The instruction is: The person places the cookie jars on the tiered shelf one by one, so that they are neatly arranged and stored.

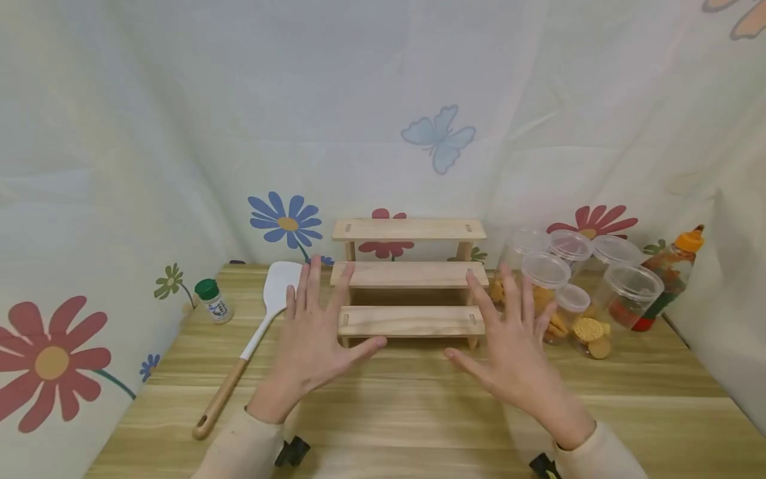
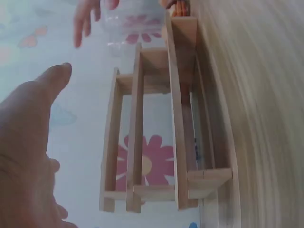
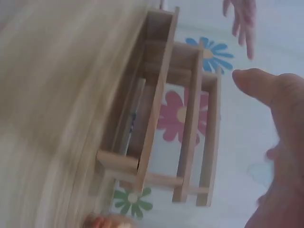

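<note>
A three-tier wooden step shelf (image 1: 413, 322) stands at the middle of the table, towards the back. My left hand (image 1: 314, 342) is spread in front of its left side, fingers straight and apart, holding nothing. Mirroring it on the right side is my right hand (image 1: 511, 346), also spread and bare. In the left wrist view the shelf (image 2: 178, 118) appears sideways, apart from the thumb (image 2: 54, 80). The right wrist view likewise has a gap between the shelf (image 3: 159, 99) and the thumb (image 3: 256, 84).
Left of the shelf lie a white spatula (image 1: 254, 339) with a wooden handle and a green-capped seasoning shaker (image 1: 213, 303). Several clear plastic jars (image 1: 628, 293) with biscuits and other contents stand at the right, beside an orange-capped sauce bottle (image 1: 670, 276). A flowered curtain (image 1: 383, 100) hangs behind.
</note>
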`<action>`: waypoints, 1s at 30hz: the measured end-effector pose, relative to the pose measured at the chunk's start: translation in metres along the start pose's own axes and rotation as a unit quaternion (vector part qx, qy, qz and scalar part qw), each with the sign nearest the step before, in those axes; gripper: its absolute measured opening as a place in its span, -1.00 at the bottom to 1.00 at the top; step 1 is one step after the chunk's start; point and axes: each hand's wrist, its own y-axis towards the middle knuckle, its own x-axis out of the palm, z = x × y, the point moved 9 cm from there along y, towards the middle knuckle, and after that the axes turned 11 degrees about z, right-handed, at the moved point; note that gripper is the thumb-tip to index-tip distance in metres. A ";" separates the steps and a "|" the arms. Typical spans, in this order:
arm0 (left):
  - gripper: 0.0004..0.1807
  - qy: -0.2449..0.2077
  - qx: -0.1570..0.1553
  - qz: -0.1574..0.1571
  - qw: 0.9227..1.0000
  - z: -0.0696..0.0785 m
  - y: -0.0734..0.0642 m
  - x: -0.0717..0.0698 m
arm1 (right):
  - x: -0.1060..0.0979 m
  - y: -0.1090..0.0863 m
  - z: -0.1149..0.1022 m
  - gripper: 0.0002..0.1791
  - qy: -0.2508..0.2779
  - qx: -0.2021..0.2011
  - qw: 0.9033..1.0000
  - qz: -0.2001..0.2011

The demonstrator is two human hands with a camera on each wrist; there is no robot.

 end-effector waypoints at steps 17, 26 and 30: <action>0.00 -0.242 -0.161 -0.052 0.955 -0.094 0.001 0.039 | -0.148 0.017 0.096 0.10 0.129 0.053 0.954 0.265; -0.48 -0.325 -0.203 -0.078 0.920 -0.110 -0.009 0.065 | -0.159 -0.015 0.166 0.00 0.152 0.224 0.918 0.290; -0.55 -0.372 -0.202 -0.077 0.903 -0.108 -0.010 0.072 | -0.147 -0.022 0.188 0.01 0.175 0.264 0.907 0.277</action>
